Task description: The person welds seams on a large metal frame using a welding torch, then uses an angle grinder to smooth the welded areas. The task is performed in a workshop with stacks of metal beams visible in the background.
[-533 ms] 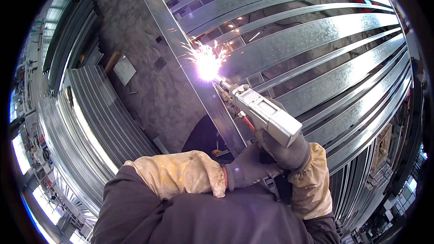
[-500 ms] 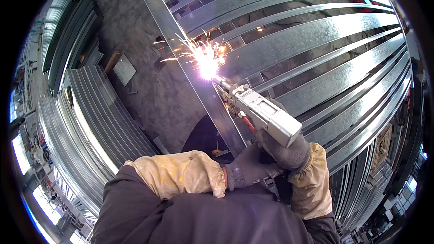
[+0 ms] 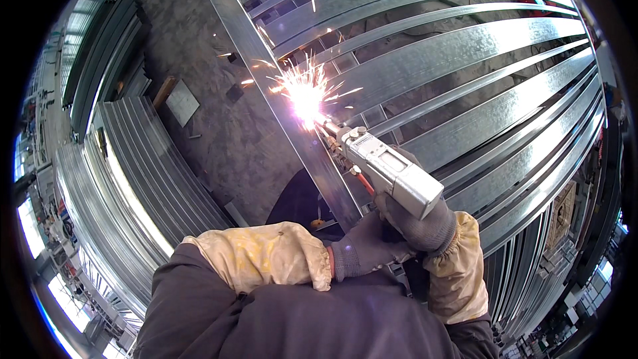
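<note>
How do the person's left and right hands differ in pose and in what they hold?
The right hand grips the grey welding gun; the left hand holds no tool and braces against the right hand from the side. The right sits higher and further right. Both wear dark grey gloves and yellowish sleeve covers.

A small pale rectangular panel (image 3: 391, 163), perhaps a label or screen, sits atop the silver handheld welding tool (image 3: 389, 171). Its detail is too small to tell. No packages or signs show.
</note>
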